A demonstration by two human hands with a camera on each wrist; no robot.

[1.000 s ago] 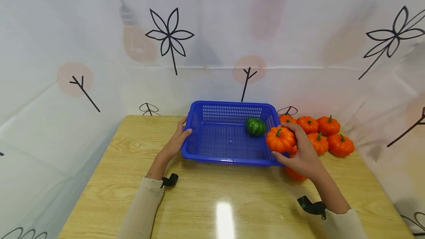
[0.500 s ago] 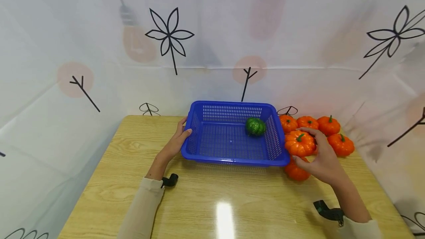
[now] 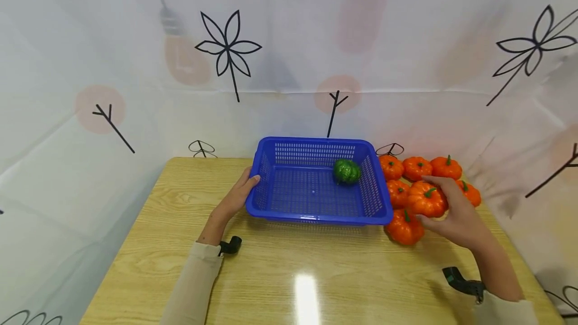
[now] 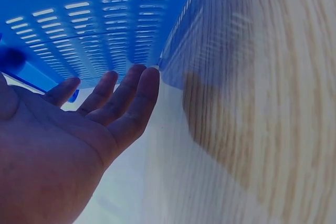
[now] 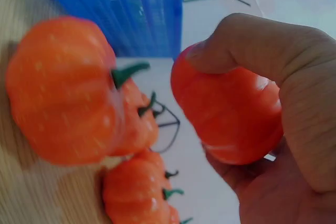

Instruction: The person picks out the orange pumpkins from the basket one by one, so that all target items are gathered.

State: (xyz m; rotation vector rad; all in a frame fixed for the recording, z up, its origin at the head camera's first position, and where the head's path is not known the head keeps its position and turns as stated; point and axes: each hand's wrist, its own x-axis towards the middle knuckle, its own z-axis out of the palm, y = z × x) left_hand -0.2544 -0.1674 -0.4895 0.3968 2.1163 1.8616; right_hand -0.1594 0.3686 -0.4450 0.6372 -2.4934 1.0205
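My left hand (image 3: 237, 197) grips the left end of a blue plastic basket (image 3: 311, 218), thumb over the rim. In the left wrist view its fingers (image 4: 134, 100) lie along the slotted outer wall, slightly bent. Inside the basket, near its right end, sits a small dark green ribbed pumpkin (image 3: 346, 171). My right hand (image 3: 465, 222) holds a small orange pumpkin (image 3: 426, 198) between thumb and fingers, its green stem facing up. Seen from the right wrist, the held pumpkin (image 5: 231, 111) is above the table, apart from the others.
Several more orange pumpkins stand right of the basket; the nearest pumpkin (image 3: 405, 228) is at its front right corner. Others, such as a pumpkin (image 3: 446, 168) at the back, are near the patterned cloth (image 3: 289, 64). All rest on a wooden table (image 3: 271, 275).
My right hand has carried the orange pumpkin rightward, from over the basket's right rim to above the group of pumpkins. The left hand and the basket have stayed in place.
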